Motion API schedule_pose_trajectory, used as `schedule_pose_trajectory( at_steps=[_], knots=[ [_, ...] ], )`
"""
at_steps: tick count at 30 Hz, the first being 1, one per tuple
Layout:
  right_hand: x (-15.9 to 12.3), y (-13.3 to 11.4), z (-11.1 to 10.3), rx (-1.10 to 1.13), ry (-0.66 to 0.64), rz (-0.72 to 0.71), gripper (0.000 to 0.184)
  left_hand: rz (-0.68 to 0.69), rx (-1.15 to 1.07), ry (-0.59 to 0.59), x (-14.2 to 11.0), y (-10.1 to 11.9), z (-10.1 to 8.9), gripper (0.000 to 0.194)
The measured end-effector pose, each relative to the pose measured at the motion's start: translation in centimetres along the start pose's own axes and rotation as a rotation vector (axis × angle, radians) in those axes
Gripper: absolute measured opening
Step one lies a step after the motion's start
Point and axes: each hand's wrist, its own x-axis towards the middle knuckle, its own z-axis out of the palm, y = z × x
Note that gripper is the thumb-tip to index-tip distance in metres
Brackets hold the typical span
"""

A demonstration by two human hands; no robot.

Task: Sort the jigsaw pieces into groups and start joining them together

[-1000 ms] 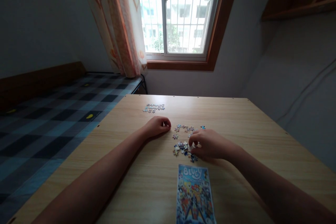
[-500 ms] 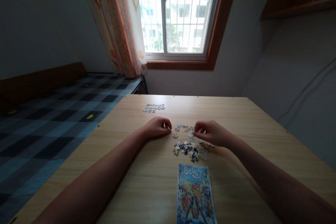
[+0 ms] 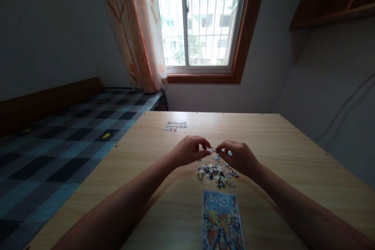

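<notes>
Both hands meet over the far side of the loose jigsaw pieces (image 3: 215,170). My left hand (image 3: 191,151) has thumb and index finger curved, their tips a little apart at the left end of a few small puzzle pieces (image 3: 213,150). From the other side, my right hand (image 3: 238,157) pinches at the right end of those pieces, seemingly on one puzzle piece that its fingertips mostly cover. Beneath the hands, more pieces are partly hidden. Closer to me lies a blue picture sheet (image 3: 223,218) lettered "Bluey".
A partly joined group of puzzle pieces (image 3: 175,125) rests at the table's far left. The wooden table (image 3: 146,144) borders a bed with a checked cover (image 3: 79,133) on the left. Beyond are a curtain (image 3: 137,27) and a barred window (image 3: 208,27).
My left hand has moved right, over the pieces, and its fingertips are now close to my right hand's. The right hand has stayed near the same pieces. The view has tilted slightly up.
</notes>
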Motion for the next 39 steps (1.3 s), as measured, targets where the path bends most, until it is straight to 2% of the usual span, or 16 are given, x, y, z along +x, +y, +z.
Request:
schedule_pose_trajectory(
  at_steps=[5,9,11,14,18,21,26,33,39],
  knots=[
    [-0.2,-0.3,0.8,0.078,0.03,0.037,0.01,0.149,0.217,0.072,-0.5,1.7,0.9,0.016],
    [-0.1,0.2,0.5,0.078,0.039,0.049,0.012,0.149,0.421,0.138,-0.6,0.4,0.9,0.018],
    [0.1,1.3,-0.2,0.058,0.091,0.073,0.021,0.065,0.576,0.172,-0.7,-1.2,0.1,0.021],
    [0.0,3.9,-1.1,0.007,0.219,0.156,0.022,-0.151,0.772,0.175,-1.0,-3.8,-1.5,0.025],
    [-0.8,7.3,-1.4,-0.068,0.298,0.252,0.023,-0.333,0.838,0.127,-1.4,-5.8,-2.7,0.026],
    [-1.3,8.2,-1.1,-0.084,0.263,0.292,0.024,-0.445,0.839,0.062,-1.3,-6.0,-2.8,0.031],
    [-1.6,8.3,-0.8,-0.068,0.221,0.333,0.026,-0.603,0.826,-0.02,-1.4,-4.9,-1.9,0.034],
    [-1.6,8.5,-0.5,-0.058,0.198,0.355,0.026,-0.714,0.795,-0.091,-1.4,-3.7,-0.4,0.042],
    [-1.5,8.4,-0.2,-0.056,0.161,0.354,0.026,-0.741,0.796,-0.056,-1.1,-5.2,-0.8,0.049]
  ],
)
